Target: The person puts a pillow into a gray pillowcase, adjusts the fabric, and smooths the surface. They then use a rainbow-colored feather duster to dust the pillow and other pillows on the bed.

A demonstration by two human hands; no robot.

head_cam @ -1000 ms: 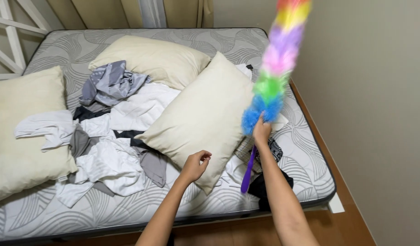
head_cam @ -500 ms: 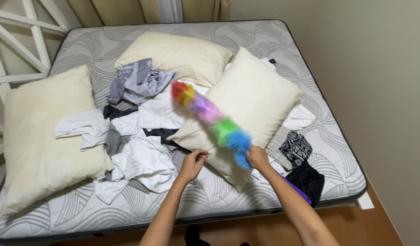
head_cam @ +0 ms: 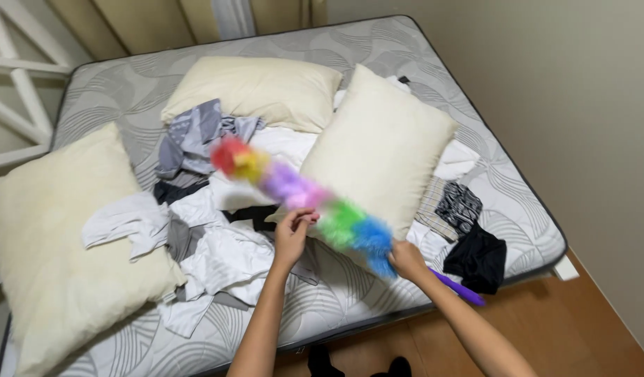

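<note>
Rainbow duster (head_cam: 301, 199) has swung lower than half a second ago and now lies nearly level over the clothes pile (head_cam: 210, 230) mid-bed, its red tip further toward the left pillow (head_cam: 56, 237). Right hand (head_cam: 408, 260) grips its purple handle (head_cam: 458, 287) with fingers closed, near the bed's front edge; left hand (head_cam: 292, 234) pinches the fluffy head. No packages or labels show.

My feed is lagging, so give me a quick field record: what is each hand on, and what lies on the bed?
right hand: grips the duster by its purple handle
left hand: fingers touch the duster's fluffy part
duster: rainbow-coloured, blurred, slanting over the clothes
bed: bare grey patterned mattress
pillows: three cream ones, one at left, one at top, one at right
floor: wood
</note>
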